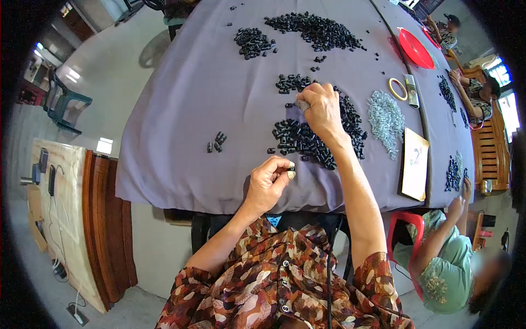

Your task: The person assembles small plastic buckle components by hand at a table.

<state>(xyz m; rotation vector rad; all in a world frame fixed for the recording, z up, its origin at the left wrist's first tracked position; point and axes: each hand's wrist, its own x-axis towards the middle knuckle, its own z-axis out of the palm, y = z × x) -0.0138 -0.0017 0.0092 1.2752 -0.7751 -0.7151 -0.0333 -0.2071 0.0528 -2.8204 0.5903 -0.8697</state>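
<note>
My left hand (267, 185) is closed near the table's front edge, thumb and forefinger pinching a small black cylindrical piece (291, 169) that is mostly hidden. Over the large pile of black pieces (307, 140) is my right hand (323, 109), its fingers curled inward. Something greyish shows at its fingertips, too small to make out. Left of the pile lies a small group of black pieces (218, 141). To its right is a heap of small clear pieces (386, 122).
More black pieces (315, 32) lie at the far side of the cloth-covered table (186, 109). A tape roll (398, 89), a notebook (415, 164) and a red tray (416, 48) sit on the right. Several people work along the right; one in green (444, 263) sits nearby.
</note>
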